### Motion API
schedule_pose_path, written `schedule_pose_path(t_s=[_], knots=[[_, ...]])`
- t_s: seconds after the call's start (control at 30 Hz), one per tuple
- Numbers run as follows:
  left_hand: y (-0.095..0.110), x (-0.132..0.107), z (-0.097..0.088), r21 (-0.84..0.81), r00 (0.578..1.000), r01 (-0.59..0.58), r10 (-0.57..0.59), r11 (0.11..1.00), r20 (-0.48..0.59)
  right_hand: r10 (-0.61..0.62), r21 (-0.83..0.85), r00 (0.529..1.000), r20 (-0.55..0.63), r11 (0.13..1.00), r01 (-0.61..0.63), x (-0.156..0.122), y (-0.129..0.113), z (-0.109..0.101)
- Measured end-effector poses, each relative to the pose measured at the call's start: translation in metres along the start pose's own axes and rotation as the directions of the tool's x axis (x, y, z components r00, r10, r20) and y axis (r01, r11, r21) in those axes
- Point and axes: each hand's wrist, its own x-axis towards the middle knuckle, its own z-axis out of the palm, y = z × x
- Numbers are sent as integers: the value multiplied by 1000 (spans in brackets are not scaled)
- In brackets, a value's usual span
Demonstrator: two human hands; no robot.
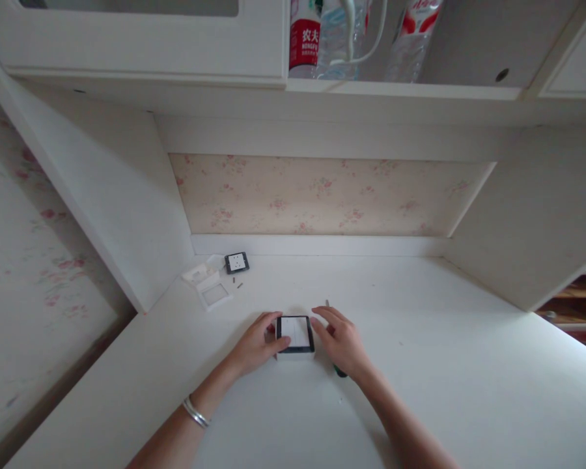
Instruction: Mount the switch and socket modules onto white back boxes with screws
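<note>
A wall switch [299, 331] with a white face and a black frame sits on a white box-like base in front of me, on the white desk. My left hand [254, 345] grips its left side, the thumb lying over the lower left of the face. At the right edge is my right hand [340, 339], fingers apart and slightly bent, its thumb tip at the frame; whether it presses there I cannot tell. Beneath that hand lies a screwdriver, mostly hidden; only its metal tip [327, 303] and dark handle end [340, 371] show.
At the back left are a black-framed socket [237, 262], a white cover frame [215, 295], a white box-like part [200, 275] and two small screws [239, 285]. Overhead, a cabinet shelf [405, 90] holds plastic bottles [304, 42] and a white cable. Side panels border the desk.
</note>
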Motion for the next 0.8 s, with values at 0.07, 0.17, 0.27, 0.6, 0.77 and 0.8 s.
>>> schedule_pose_path(t_s=[0.07,0.17,0.27,0.6,0.77,0.8], knots=[[0,1,-2,-9,1000,1,-2,1000,-29,0,-30,998,-70,1000,-2,1,2,-5],[-5,6,-16,87,980,4,13,996,-196,-11,-123,996,-90,992,0,0,7,-10],[-18,9,-43,317,922,93,38,944,-384,-15,-195,998,-58,981,3,-5,11,-10],[-57,0,-100,697,795,549,-28,462,-607,40,-215,999,-5,976,-40,-6,14,0],[-64,-1,-101,690,815,512,-36,511,-578,43,-207,999,-3,978,-43,-6,15,2],[-65,0,-101,689,825,491,-30,533,-565,39,-209,999,4,977,-38,-6,15,2]])
